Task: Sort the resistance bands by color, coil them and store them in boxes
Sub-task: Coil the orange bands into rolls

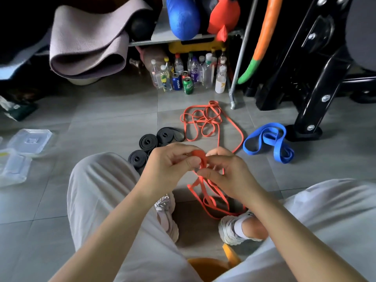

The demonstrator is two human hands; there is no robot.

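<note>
Grey floor (pixel 114 110) tiles fill the room. A person sits on them with knees apart, so the work lies in the gap between the legs. A big black machine frame (pixel 317 68) stands at the far right, and a folded mat (pixel 87 37) hangs at the far left. Clear boxes (pixel 30 140) sit on the floor at the left, most likely ready for the rolls.

Each color has its own spot. A loose orange pile (pixel 201 119) lies in the middle, and a blue band (pixel 268 141) lies to its right, not rolled yet. Three black rolls (pixel 148 141) sit close together by the left knee, so black looks done.

The left hand (pixel 168 161) pinches a tiny roll of orange band (pixel 198 157) to stop it springing open. The right hand (pixel 227 169) pinches the same band just beside it, likely to feed more on. The rest of the band hangs down to the floor by the shoes. The roll has only just begun.
</note>
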